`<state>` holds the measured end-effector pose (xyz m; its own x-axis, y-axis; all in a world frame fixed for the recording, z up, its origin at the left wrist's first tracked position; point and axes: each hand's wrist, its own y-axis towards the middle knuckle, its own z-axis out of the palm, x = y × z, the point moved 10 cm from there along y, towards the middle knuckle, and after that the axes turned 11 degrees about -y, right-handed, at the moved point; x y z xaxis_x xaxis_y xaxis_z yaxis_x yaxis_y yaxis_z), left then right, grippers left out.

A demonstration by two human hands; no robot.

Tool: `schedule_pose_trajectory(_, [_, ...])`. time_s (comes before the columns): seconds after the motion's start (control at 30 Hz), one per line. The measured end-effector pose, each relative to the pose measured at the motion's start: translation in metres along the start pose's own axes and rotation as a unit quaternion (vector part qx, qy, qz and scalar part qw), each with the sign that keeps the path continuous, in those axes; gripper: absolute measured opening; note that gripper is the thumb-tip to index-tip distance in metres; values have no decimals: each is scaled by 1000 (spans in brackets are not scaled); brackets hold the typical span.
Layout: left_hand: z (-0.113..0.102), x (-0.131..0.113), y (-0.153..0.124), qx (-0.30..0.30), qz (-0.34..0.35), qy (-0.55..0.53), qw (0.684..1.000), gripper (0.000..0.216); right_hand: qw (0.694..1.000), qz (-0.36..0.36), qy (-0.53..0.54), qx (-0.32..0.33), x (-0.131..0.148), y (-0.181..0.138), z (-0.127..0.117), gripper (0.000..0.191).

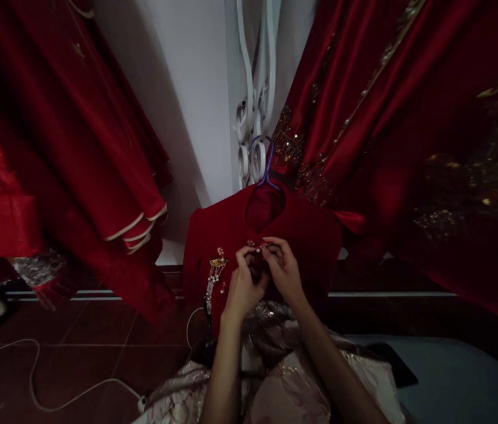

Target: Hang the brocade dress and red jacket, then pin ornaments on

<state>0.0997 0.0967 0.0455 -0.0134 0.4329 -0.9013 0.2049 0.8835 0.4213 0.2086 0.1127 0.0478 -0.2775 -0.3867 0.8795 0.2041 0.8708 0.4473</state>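
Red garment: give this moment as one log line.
red garment: on purple hanger; left hand: at front; right hand: at front, beside left; gold fan ornament: on garment

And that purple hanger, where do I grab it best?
Probably best to pinch the hanger by its narrow neck, just above the jacket's collar, coming from the front. The neck shows bare there, while the top bends into a hook at the white rack and the lower arms slope down into the collar.

A dimly lit wall (191,76) rises above reddish tiles (88,324).
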Motion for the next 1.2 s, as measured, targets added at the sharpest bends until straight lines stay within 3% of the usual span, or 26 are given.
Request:
schedule_pose_trajectory(0.43, [-8, 18, -12, -9, -23, 89, 996, 51, 998, -18, 32, 51, -16, -14, 0, 33])
schedule_pose_trajectory(0.63, [-7, 21, -10, -30, 9, 2, 1000, 35, 999, -28, 6, 40, -13, -18, -5, 35])
schedule_pose_trajectory(0.73, [-6, 23, -10, -31, 7, -34, 999, 33, 994, -69, -79, 36, -4, -20, -7, 51])
schedule_pose_trajectory(0.87, [6, 20, -10, 30, -2, -60, 998, 43, 982, -106, -153, 23, 2, -24, -7, 80])
schedule_pose_trajectory(1.0, [13, 19, -10, 58, 5, -50, 997, 55, 977, -119, -173, 29, -5, -25, -3, 90])
schedule_pose_trajectory(1.2, [-5, 34, -10, -7, -20, -16, 1000, 43, 961, -164, -222, 27, -17, -22, 1, 96])
